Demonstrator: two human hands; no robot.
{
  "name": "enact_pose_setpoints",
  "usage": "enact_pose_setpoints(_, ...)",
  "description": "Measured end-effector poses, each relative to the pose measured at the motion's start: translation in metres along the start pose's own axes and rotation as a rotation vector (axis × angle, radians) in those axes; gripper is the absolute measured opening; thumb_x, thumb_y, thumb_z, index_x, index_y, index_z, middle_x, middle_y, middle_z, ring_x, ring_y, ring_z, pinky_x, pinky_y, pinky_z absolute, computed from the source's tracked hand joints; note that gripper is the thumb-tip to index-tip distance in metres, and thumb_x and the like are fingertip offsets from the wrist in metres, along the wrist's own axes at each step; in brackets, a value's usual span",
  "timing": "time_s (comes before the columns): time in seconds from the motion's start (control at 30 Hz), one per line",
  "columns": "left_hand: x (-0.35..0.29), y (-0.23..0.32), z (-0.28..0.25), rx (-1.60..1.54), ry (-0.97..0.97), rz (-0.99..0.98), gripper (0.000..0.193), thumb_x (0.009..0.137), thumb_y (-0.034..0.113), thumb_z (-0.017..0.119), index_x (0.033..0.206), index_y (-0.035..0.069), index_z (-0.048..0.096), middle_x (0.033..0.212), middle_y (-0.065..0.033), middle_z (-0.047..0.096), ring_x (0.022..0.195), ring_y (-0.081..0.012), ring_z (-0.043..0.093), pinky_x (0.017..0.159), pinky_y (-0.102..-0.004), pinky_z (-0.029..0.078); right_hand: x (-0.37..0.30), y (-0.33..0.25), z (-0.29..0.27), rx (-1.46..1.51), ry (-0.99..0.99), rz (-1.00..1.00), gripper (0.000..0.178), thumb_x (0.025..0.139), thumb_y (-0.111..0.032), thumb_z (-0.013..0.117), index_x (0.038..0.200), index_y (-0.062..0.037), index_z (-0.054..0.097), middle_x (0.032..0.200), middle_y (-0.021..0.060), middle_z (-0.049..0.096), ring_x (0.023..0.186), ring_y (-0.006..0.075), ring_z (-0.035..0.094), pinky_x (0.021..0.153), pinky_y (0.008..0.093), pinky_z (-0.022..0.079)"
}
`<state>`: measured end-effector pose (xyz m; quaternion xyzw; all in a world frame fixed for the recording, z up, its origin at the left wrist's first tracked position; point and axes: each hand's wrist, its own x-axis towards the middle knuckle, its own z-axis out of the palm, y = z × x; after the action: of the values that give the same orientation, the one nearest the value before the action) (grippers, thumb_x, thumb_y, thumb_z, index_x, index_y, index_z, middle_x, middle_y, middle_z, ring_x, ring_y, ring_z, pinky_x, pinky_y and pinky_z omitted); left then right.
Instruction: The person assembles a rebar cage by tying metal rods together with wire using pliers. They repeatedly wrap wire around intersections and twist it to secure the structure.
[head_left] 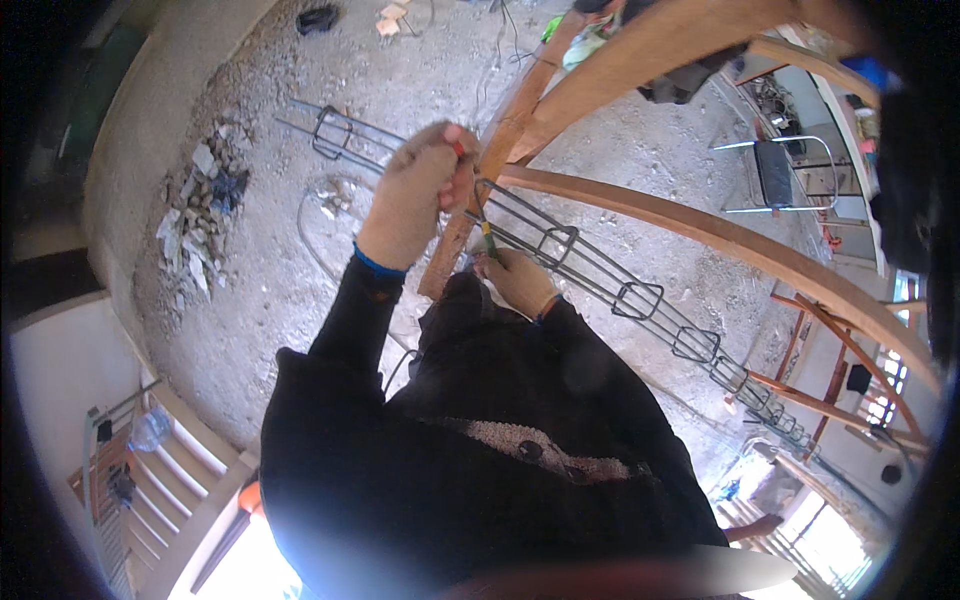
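My left hand (405, 200), in a beige work glove, is raised over the rebar cage, beside the wooden post. Its fingers are closed, and a small red piece (458, 149) shows at the fingertips; what it belongs to is hidden. Lower and to the right, my gloved right hand (522, 283) is closed round a slim tool with a green and yellow handle (488, 237), pointing up at the cage. The rebar cage (620, 290), long bars with square stirrups, runs from upper left to lower right and passes the wooden post (495, 155) between my hands.
A curved-looking wooden beam (740, 235) runs off to the right from the post. Broken rubble (200, 220) lies along the left wall on the dusty concrete floor (270, 330). A metal-framed chair (775, 175) stands at the upper right. A wooden railing (190, 470) is at the lower left.
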<state>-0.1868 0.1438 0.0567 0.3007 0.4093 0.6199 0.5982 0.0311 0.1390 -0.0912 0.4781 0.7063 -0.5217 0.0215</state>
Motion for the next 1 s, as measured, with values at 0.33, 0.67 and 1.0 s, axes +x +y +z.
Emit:
enact_pose_setpoints(0.33, -0.048, -0.034, 0.103, 0.200, -0.176, -0.248, 0.014, 0.100, 0.007, 0.056, 0.105, 0.001, 0.068, 0.088, 0.0019, 0.063, 0.063, -0.0029, 0.044, 0.057, -0.0221, 0.035, -0.116, 0.003, -0.054, 0.259, 0.329, -0.079, 0.043, 0.102, -0.040, 0.060, 0.119, -0.0034, 0.077, 0.112, 0.0187, 0.078, 0.104, 0.0320, 0.075, 0.095, 0.0420, 0.057)
enact_pose_setpoints(0.67, -0.080, -0.114, 0.184, 0.584, -0.727, -0.539, 0.027, 0.100, 0.021, 0.063, 0.110, -0.002, 0.074, 0.088, 0.0008, 0.065, 0.070, -0.0062, 0.051, 0.062, -0.0248, 0.041, -0.290, 0.047, -0.104, 0.756, 1.272, -0.651, 0.090, 0.102, -0.077, 0.051, 0.135, 0.0064, 0.065, 0.123, 0.0178, 0.073, 0.116, 0.0273, 0.070, 0.111, 0.0426, 0.049)
enact_pose_setpoints(1.0, -0.100, -0.165, 0.205, 0.845, -1.077, -0.394, 0.023, 0.098, 0.017, 0.066, 0.105, -0.003, 0.073, 0.103, -0.0061, 0.077, 0.095, -0.0152, 0.067, 0.086, -0.0308, 0.053, -0.361, 0.081, -0.066, 1.457, 1.346, -0.729, 0.035, 0.111, -0.027, 0.058, 0.123, 0.0049, 0.065, 0.078, -0.0046, 0.048, 0.069, 0.0108, 0.047, 0.080, 0.0368, 0.050)
